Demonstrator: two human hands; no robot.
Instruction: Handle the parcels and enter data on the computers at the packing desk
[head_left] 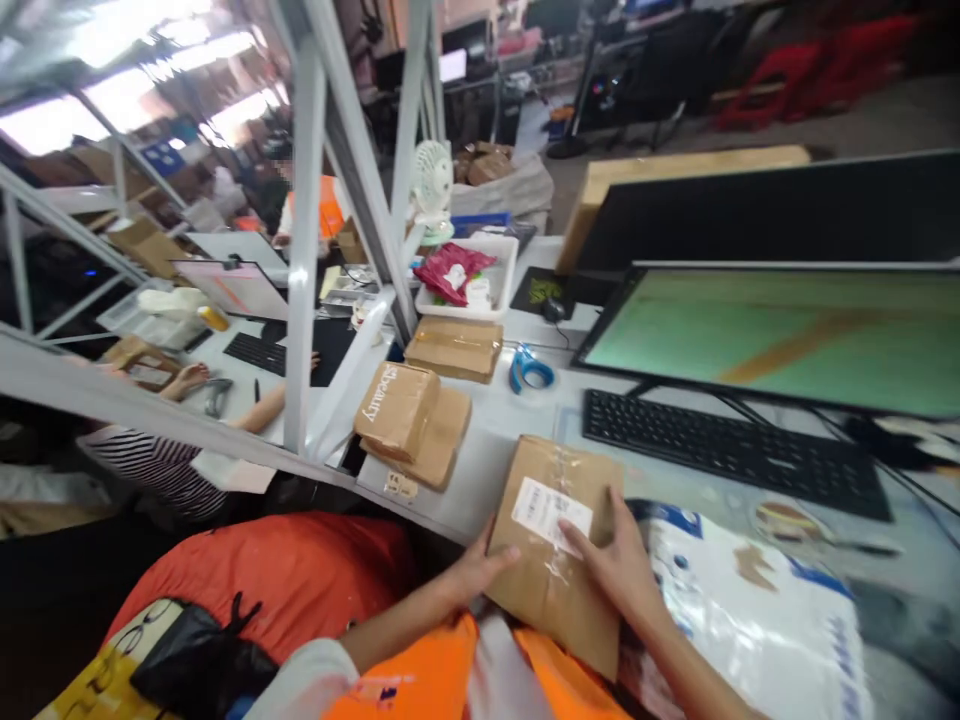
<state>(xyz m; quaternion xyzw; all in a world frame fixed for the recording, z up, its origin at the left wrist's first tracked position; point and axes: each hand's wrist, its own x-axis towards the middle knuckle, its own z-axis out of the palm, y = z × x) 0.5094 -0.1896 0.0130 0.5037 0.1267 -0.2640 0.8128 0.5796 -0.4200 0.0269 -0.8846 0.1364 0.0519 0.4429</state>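
Both my hands grip a brown cardboard box (551, 600) held over the front edge of the desk. Its top face carries a white label and a strip of clear tape. My left hand (476, 570) clasps the left side, thumb on top. On the right side, my right hand (611, 550) has its thumb across the label and its fingers along the edge. To the right of the box lies a white and blue plastic package (757, 620). Stacked boxes, the upper box (401, 410) printed "beauty", stand beyond my left hand.
A keyboard (727, 450) lies before a monitor (772, 335). A blue tape roll (532, 372), a flat box (454, 350) and a white bin (510, 275) sit farther back. Metal frame posts (304, 240) rise at left; a co-worker's arms (259, 408) show beyond. An orange-red sack (277, 560) bulges below.
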